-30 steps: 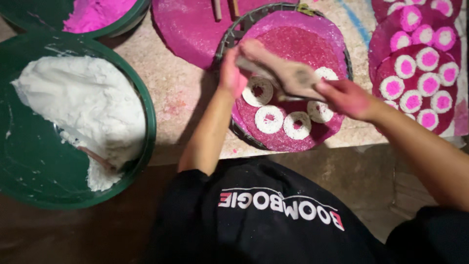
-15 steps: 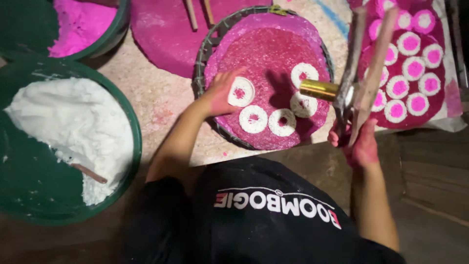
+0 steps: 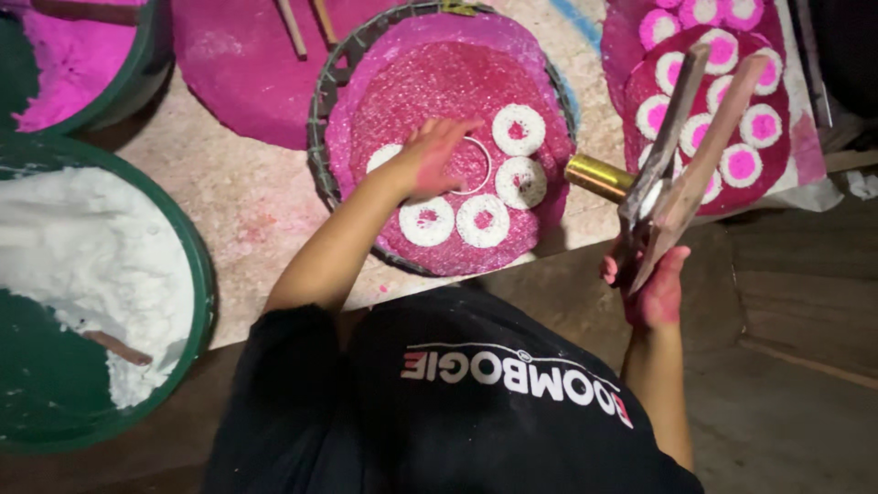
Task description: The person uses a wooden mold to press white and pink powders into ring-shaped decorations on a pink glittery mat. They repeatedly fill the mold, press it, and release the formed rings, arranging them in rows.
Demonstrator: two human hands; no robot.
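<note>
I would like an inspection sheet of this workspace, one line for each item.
Surface: pale work surface dusted with pink powder.
Job's things: round basket tray with pink bed, four white rings and one thin wire ring; tongs-like tool with a brass tube.
Clutter: green tub of white powder, tub of pink powder, pink disc with sticks, second tray of pink-centred rings.
Grippers: left hand flat on the tray bed, open; right hand closed on the tool.
Cables: nothing seen.
Surroundings: dark floor, black shirt in the foreground.
</note>
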